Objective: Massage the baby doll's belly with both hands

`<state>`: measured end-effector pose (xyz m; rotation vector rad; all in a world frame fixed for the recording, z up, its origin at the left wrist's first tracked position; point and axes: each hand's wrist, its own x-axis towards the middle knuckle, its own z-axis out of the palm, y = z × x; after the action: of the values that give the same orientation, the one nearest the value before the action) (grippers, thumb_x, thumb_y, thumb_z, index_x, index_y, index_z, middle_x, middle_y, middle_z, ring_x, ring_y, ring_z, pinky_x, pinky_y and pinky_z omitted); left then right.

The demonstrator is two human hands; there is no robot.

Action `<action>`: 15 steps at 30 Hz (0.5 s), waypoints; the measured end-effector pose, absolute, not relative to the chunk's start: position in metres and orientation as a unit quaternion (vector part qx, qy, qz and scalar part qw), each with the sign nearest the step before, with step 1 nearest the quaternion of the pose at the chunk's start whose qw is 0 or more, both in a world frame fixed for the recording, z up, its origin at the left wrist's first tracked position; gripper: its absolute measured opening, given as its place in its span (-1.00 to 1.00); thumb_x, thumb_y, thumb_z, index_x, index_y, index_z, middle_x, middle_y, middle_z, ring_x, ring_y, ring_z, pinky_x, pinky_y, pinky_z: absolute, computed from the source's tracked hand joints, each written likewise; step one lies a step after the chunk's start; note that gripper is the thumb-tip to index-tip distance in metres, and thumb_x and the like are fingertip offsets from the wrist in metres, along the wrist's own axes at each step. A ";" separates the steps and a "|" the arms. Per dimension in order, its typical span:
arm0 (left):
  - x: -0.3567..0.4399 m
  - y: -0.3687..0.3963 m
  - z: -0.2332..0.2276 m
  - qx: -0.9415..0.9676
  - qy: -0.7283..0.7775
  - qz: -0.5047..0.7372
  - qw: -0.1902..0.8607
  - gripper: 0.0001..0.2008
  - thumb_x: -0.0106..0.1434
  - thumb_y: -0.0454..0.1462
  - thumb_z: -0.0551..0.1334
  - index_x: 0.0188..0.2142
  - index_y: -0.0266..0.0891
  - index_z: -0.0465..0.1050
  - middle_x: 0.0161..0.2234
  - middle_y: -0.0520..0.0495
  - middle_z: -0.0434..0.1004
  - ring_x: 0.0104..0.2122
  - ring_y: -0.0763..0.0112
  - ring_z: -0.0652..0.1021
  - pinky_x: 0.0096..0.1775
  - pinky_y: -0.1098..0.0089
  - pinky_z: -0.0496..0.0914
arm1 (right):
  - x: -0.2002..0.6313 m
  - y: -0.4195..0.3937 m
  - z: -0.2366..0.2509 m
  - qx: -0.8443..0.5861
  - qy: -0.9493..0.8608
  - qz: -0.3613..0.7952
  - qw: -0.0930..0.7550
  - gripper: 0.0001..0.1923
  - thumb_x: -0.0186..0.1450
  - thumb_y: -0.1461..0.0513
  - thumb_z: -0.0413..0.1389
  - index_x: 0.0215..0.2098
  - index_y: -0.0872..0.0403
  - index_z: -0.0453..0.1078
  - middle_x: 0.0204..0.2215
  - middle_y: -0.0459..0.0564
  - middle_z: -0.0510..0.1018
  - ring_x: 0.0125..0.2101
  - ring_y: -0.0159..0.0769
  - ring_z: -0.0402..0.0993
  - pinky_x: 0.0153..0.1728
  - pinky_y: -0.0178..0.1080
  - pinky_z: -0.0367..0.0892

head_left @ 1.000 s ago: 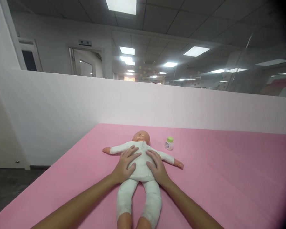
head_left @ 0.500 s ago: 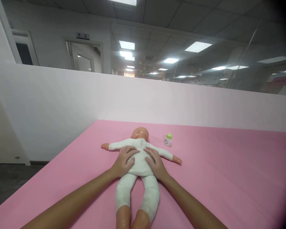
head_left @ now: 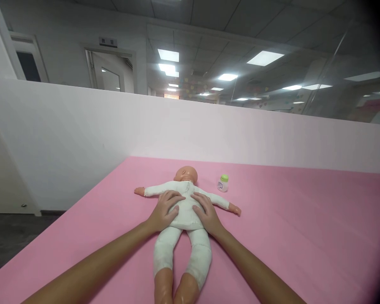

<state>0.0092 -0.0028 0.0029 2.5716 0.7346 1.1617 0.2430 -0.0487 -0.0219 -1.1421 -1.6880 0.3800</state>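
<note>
A baby doll [head_left: 187, 214] with a white cloth body lies on a pink surface [head_left: 281, 236]. Its head points away from me and is turned to the left, its arms are spread wide, and its feet run out of view at the bottom. My left hand [head_left: 166, 210] rests on the left side of the doll's torso, fingers apart. On the right side of the torso lies my right hand [head_left: 207, 213], its fingers likewise spread. Both thumbs point inward, with white cloth showing between the hands.
A small clear bottle with a green cap [head_left: 223, 183] stands beyond the doll's right-hand arm. Behind the pink surface rises a low white wall [head_left: 190, 131], with glass above it. To the left are a door [head_left: 6, 177] and dark floor [head_left: 12, 232].
The view has tilted slightly, so the doll, bottle and surface appear a little higher. Both hands keep their places on the torso.
</note>
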 end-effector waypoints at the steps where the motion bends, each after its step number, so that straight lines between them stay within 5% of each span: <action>1: 0.009 -0.003 0.003 0.876 0.252 0.395 0.113 -0.61 0.43 -0.23 0.08 0.17 -0.03 0.47 0.11 -0.11 0.43 0.13 0.11 0.40 0.22 0.01 0.25 | 0.243 -0.049 -0.022 -0.474 -0.701 0.157 0.510 -0.61 0.41 0.10 0.11 0.19 -0.15 0.46 0.24 0.00 0.45 0.29 -0.02 0.27 0.35 0.17 0.14; 15: 0.010 -0.002 0.003 0.878 0.251 0.392 0.114 -0.61 0.43 -0.22 0.08 0.18 -0.03 0.47 0.11 -0.11 0.44 0.13 0.10 0.40 0.22 0.00 0.26 | 0.244 -0.050 -0.019 -0.475 -0.703 0.163 0.503 -0.61 0.42 0.10 0.10 0.20 -0.14 0.45 0.25 0.00 0.44 0.29 -0.03 0.28 0.34 0.15 0.15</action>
<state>0.0095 -0.0019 0.0030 2.5748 0.7371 1.1484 0.2437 -0.0503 -0.0188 -1.1476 -1.6988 0.3940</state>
